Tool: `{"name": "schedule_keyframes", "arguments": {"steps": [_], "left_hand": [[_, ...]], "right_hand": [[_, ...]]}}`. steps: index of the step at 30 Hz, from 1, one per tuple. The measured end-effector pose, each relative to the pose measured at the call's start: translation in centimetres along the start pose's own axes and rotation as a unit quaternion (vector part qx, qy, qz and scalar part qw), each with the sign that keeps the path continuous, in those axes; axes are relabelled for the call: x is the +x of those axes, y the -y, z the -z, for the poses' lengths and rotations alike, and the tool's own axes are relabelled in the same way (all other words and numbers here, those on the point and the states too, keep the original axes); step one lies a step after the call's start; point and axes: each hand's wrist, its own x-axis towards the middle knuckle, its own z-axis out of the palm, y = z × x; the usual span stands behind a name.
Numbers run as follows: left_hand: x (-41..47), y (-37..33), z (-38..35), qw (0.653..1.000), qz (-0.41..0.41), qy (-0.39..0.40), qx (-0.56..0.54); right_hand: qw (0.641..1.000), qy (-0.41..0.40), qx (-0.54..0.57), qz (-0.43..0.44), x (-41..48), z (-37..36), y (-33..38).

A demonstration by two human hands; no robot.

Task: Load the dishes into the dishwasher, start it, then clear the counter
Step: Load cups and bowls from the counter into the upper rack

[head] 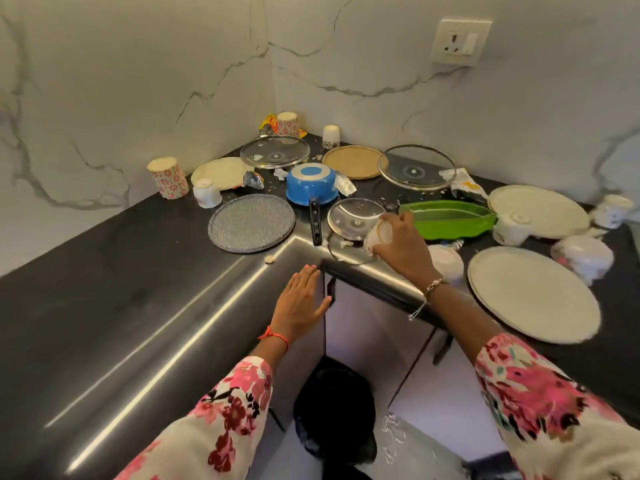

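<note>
My right hand (403, 244) grips a white cup (378, 235), tilted on its side, above the counter's inner corner next to a small glass lid (349, 218). My left hand (300, 303) lies flat and open against the cabinet door edge below the black counter (104, 271). Dirty dishes crowd the corner: an upturned blue saucepan (311, 183), a grey round plate (251, 223), two large glass lids (274, 151) (417, 167), a green leaf-shaped tray (450, 220), cream plates (531, 292) (538, 209), and several upturned cups.
A black-bagged bin (334, 414) stands on the floor under the corner. Crumpled wrappers (462, 183) and crumbs litter the counter. A wall socket (460, 41) sits high on the marble wall. Floral paper cups (168, 178) (288, 123) stand near the walls.
</note>
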Motion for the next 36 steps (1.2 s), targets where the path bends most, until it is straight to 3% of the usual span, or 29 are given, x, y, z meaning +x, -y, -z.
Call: {"name": "schedule_keyframes", "arguments": {"steps": [4,13,18,28,36], "left_hand": [[-8.9,-2.9,-1.6,1.0,0.0,0.023,-0.016],[-29.6,-11.7,-6.3,0.991,-0.039,0.106,-0.073],[-36.8,-17.1,-9.0,0.981,-0.078,0.153,-0.093],[-41.4,-32.0,-15.9,0.949,-0.195,0.229,-0.097],[-40.1,-43.4,-23.6,0.946,-0.173,0.247,-0.116]], "right_hand": [[0.999,0.04,-0.034,-0.008,-10.5,0.5,-0.2],[0.981,0.141,-0.065,-0.113,-37.3,1.4,-4.1],[0.969,0.149,-0.066,-0.186,-48.6,2.7,-7.8],[0.948,0.086,-0.025,-0.304,-62.8,8.7,-19.2],[0.938,0.094,-0.034,-0.332,-66.4,14.2,-32.7]]}}
